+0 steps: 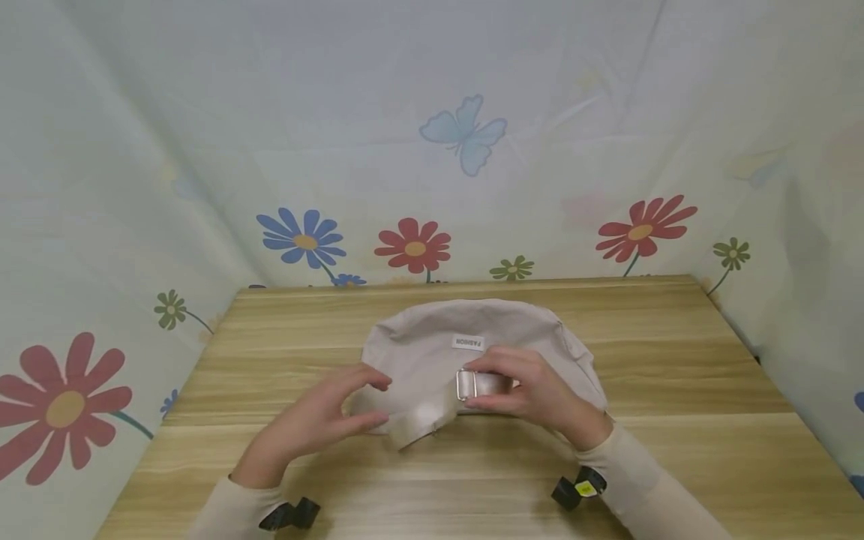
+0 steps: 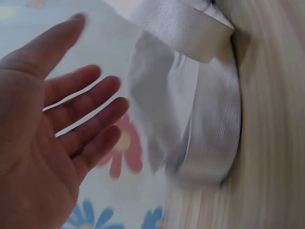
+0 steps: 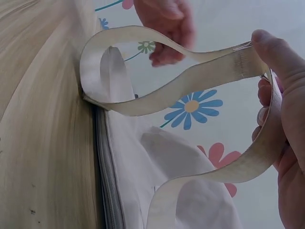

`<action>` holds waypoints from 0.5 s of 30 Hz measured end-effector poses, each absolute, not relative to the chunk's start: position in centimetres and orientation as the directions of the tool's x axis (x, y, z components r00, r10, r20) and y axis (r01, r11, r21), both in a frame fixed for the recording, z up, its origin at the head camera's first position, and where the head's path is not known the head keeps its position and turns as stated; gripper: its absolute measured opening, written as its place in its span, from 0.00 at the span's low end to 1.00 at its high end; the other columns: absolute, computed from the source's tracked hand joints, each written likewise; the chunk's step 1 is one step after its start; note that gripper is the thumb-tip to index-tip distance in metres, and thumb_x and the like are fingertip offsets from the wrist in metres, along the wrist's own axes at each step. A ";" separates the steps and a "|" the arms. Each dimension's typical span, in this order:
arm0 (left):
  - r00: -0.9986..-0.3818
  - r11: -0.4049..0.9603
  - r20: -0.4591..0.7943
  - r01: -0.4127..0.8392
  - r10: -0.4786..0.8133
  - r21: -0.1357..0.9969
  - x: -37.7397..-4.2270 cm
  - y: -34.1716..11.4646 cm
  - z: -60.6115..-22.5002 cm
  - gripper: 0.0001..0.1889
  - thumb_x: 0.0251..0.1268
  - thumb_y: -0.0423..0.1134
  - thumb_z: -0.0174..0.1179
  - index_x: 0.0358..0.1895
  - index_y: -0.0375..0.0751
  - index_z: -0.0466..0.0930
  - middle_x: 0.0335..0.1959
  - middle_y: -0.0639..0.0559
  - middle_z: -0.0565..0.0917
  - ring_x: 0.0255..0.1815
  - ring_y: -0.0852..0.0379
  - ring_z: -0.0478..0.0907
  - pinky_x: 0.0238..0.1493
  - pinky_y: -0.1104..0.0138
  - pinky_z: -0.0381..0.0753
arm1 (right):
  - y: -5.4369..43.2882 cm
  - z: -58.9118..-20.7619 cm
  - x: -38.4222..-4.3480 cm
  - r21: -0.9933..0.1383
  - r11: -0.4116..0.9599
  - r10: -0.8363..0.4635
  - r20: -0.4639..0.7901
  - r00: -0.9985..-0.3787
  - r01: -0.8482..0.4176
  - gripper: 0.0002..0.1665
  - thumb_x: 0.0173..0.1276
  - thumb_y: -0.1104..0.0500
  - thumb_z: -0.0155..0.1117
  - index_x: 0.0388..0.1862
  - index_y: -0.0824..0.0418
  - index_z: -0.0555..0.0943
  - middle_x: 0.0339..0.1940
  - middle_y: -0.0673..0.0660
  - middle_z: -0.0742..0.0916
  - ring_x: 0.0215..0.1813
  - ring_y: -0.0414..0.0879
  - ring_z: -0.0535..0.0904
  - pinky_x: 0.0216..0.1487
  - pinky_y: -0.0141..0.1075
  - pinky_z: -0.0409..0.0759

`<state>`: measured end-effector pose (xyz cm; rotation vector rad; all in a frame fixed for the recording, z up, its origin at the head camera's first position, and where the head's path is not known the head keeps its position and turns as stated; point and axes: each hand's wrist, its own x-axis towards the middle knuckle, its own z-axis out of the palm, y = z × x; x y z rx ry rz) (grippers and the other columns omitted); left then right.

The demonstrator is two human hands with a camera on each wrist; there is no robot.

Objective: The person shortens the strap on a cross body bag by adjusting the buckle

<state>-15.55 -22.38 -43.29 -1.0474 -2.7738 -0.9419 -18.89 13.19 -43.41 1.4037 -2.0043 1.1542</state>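
Observation:
A pale pinkish-grey fabric bag (image 1: 418,322) lies on the table with its label (image 1: 468,343) upside down to me. My right hand (image 1: 529,384) pinches its webbing strap at a silver metal slider buckle (image 1: 466,385), raised over the bag's near part. From there the strap (image 3: 167,93) loops loosely down towards the table in the right wrist view. My left hand (image 1: 324,416) hovers at the bag's left side, thumb and fingers spread apart, holding nothing. In the left wrist view, its palm (image 2: 47,138) is apart from the strap (image 2: 217,109).
The bag rests on a wood-grain table (image 1: 688,360). A pale curtain (image 1: 378,90) printed with flowers and a butterfly hangs behind and at both sides. Each wrist carries a small black device (image 1: 290,515).

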 end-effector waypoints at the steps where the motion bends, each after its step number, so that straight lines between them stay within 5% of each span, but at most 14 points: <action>1: -0.767 0.567 0.242 0.612 0.594 0.551 -15.6 -21.5 -43.3 0.21 0.72 0.45 0.74 0.64 0.50 0.83 0.57 0.55 0.88 0.61 0.55 0.84 0.65 0.51 0.83 | 13.1 -43.4 -18.9 -0.384 0.136 -0.555 0.734 -0.391 -0.913 0.23 0.69 0.46 0.80 0.53 0.60 0.89 0.45 0.51 0.93 0.43 0.42 0.85 0.45 0.28 0.82; 8: -0.729 0.405 0.364 0.646 0.580 0.647 -15.7 -15.5 -43.4 0.27 0.63 0.41 0.80 0.63 0.42 0.82 0.60 0.51 0.88 0.62 0.54 0.84 0.65 0.58 0.83 | 12.6 -43.3 -18.8 -0.386 0.113 -0.564 0.734 -0.378 -0.916 0.23 0.63 0.53 0.85 0.53 0.59 0.88 0.46 0.52 0.93 0.44 0.42 0.87 0.46 0.29 0.82; 15: -0.666 0.317 0.511 0.726 0.543 0.610 -15.9 -12.7 -43.7 0.19 0.62 0.34 0.79 0.55 0.44 0.85 0.50 0.54 0.90 0.52 0.59 0.86 0.58 0.63 0.85 | 12.5 -43.4 -18.5 -0.388 0.129 -0.559 0.732 -0.390 -0.913 0.21 0.72 0.47 0.77 0.54 0.59 0.88 0.46 0.51 0.92 0.43 0.41 0.86 0.46 0.29 0.82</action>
